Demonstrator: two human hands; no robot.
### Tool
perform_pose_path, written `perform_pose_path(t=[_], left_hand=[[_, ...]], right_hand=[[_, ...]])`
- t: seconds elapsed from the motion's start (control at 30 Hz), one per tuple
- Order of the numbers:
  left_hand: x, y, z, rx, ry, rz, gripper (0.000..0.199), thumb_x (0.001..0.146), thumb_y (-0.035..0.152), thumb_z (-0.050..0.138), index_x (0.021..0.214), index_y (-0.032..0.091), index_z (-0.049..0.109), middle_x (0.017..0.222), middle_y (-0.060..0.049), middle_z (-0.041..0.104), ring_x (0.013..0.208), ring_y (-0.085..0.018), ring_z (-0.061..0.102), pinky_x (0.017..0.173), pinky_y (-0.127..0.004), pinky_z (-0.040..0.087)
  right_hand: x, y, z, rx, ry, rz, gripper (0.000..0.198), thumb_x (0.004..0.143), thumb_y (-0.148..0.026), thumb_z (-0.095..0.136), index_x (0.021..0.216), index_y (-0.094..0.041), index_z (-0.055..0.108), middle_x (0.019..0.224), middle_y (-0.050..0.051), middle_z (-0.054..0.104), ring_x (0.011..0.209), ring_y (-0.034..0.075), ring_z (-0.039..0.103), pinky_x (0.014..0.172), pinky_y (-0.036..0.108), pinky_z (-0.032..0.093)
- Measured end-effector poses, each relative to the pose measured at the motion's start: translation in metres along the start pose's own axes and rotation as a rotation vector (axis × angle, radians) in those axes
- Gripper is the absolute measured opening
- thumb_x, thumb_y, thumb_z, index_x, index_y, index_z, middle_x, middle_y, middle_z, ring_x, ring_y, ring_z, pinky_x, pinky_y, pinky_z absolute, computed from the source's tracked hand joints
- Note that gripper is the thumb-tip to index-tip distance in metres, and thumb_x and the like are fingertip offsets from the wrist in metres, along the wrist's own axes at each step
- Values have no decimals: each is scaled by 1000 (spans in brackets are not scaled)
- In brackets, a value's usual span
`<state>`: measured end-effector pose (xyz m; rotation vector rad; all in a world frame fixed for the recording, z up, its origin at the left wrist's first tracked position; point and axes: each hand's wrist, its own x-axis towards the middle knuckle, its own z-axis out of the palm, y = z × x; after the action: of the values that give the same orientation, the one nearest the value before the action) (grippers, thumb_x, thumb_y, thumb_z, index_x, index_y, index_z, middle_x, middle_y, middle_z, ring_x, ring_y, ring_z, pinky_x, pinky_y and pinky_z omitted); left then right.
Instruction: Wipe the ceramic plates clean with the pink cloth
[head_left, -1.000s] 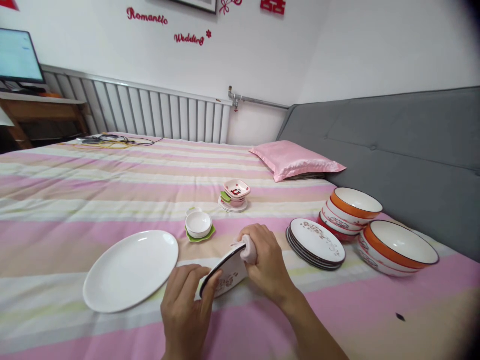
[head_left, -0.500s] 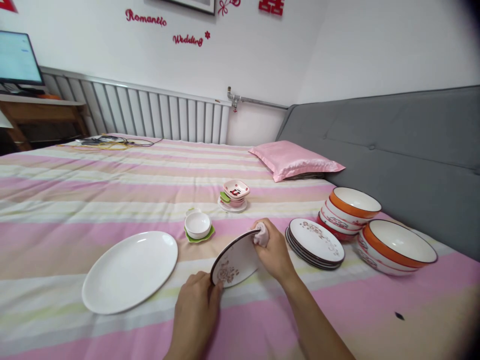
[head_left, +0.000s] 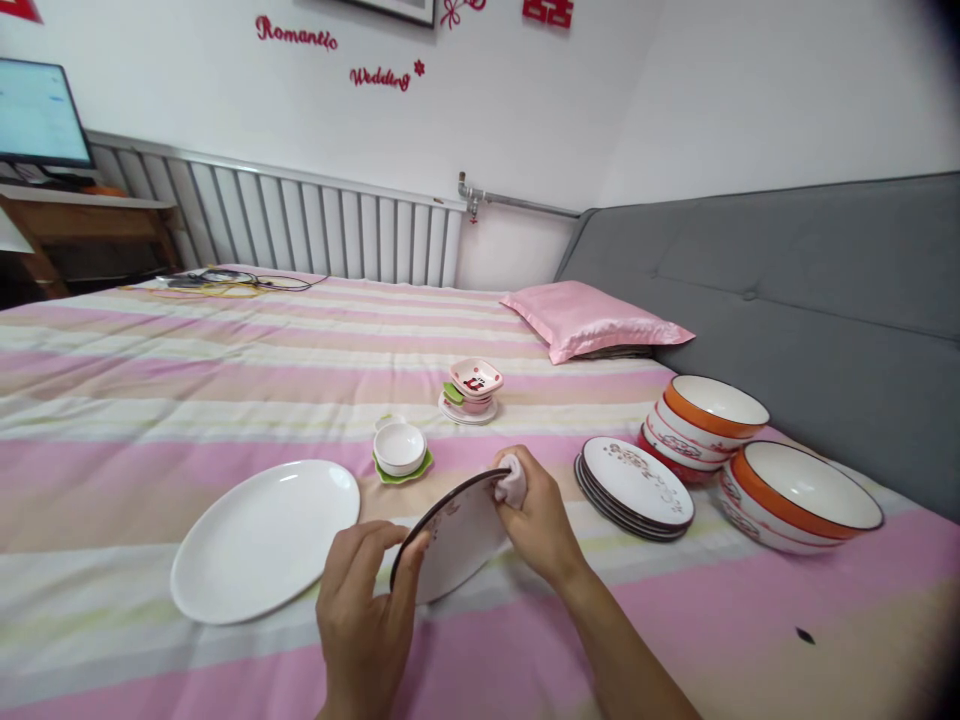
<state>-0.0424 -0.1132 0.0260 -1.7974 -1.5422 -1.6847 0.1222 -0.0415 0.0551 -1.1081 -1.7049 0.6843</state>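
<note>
A white plate (head_left: 461, 545) with a dark rim and brown print is held tilted on edge above the bed. At its left edge, my left hand (head_left: 371, 590) pinches the rim between thumb and fingers. My right hand (head_left: 536, 515) grips a light pinkish cloth (head_left: 512, 482), folded over the plate's upper right rim. Just right of that hand lies a stack of matching plates (head_left: 637, 485). A large white oval plate (head_left: 266, 540) rests flat to the left of my left hand.
Beyond the held plate are a small white bowl (head_left: 400, 448) on a green leaf-shaped dish and a pile of small dishes (head_left: 474, 390). Orange-rimmed bowls (head_left: 806, 495) stand at the right. A pink pillow (head_left: 592, 318) lies by the grey headboard (head_left: 810, 270).
The plate has turned and shifted slightly left, its printed pattern now mostly out of sight. My left hand has moved left and changed its hold on the rim; the right hand and cloth moved slightly left.
</note>
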Motion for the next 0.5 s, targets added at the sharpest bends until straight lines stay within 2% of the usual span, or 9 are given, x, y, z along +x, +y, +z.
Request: perform_pose_path(t=[0.1,0.23,0.33,0.4,0.5], left_hand=[[-1,2,0,-29,-14,22,12,76,14,64,84,20,57,78,-3,59,76,-16,56,67,-27,45],[-4,3,1,-9,-90,-59,7,79,22,61,86,21,58,80,-4,61,78,-17,58,68,-28,47],[-6,2,4,32,-221,-194,22,77,35,62,93,21,58,87,-5,64,82,-20,59,71,-32,48],[-6,0,7,75,-303,-332,34,73,44,63,97,20,58,90,-7,65,80,-21,60,67,-33,49],[-6,-3,9,125,-520,-552,29,73,46,58,85,20,61,75,-4,65,66,-19,60,54,-28,45]], right_hand=[[-4,-8,0,-78,-14,-84,31,60,-3,43,84,-21,53,84,1,57,80,17,52,71,27,39],[-3,-9,-3,-135,-44,-113,33,59,-3,44,86,-21,53,85,1,58,81,18,51,73,28,39],[2,0,-6,-116,-37,-67,28,61,-6,44,83,-21,53,81,1,57,77,17,52,68,26,39],[6,10,-8,-73,-14,-13,24,61,-8,45,80,-20,52,76,-1,56,72,16,52,64,24,39],[12,25,-9,0,28,63,24,60,-10,46,81,-20,51,70,-2,55,66,14,52,62,23,40]])
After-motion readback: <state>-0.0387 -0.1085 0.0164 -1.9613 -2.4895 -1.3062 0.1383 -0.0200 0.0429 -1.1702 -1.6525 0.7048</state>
